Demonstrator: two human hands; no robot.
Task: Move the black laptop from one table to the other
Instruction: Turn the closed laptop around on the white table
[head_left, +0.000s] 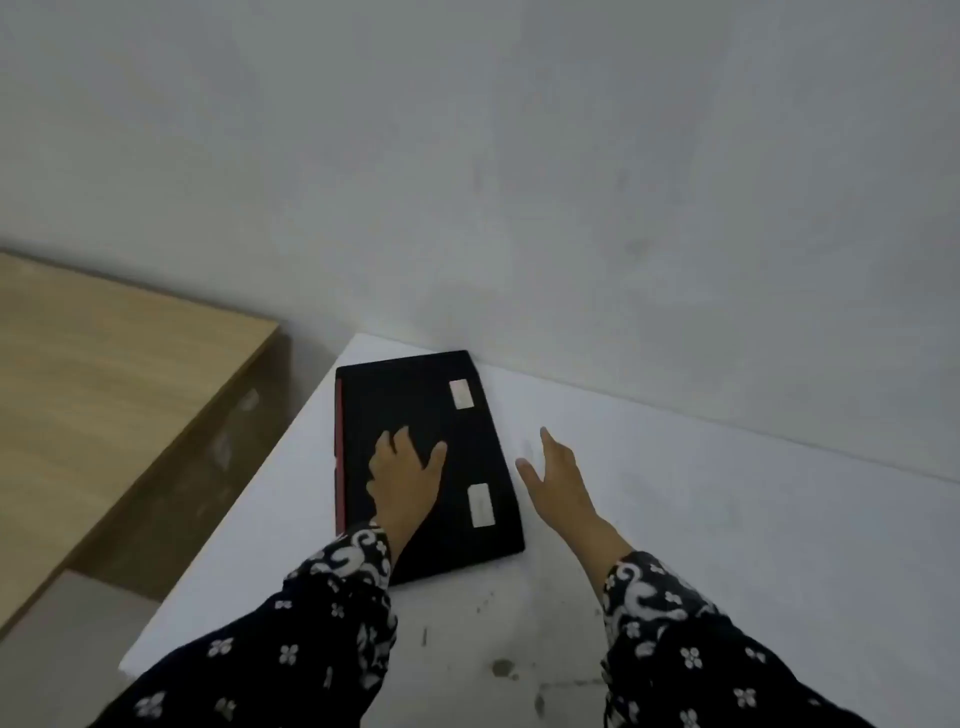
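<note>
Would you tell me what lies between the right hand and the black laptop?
Only bare white table separates the right hand from the black laptop, per the head view.

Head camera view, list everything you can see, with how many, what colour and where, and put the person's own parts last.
laptop: one, black with a red left edge, closed, flat on the white table's far left corner by the wall
stickers: two, pale, on the laptop's right side
white table: one, white, centre and right
wooden table: one, light brown, left
wall: grey-white, behind
left hand: open, flat over the laptop
right hand: open, beside the laptop's right edge
sleeves: two, dark with white pattern
</note>
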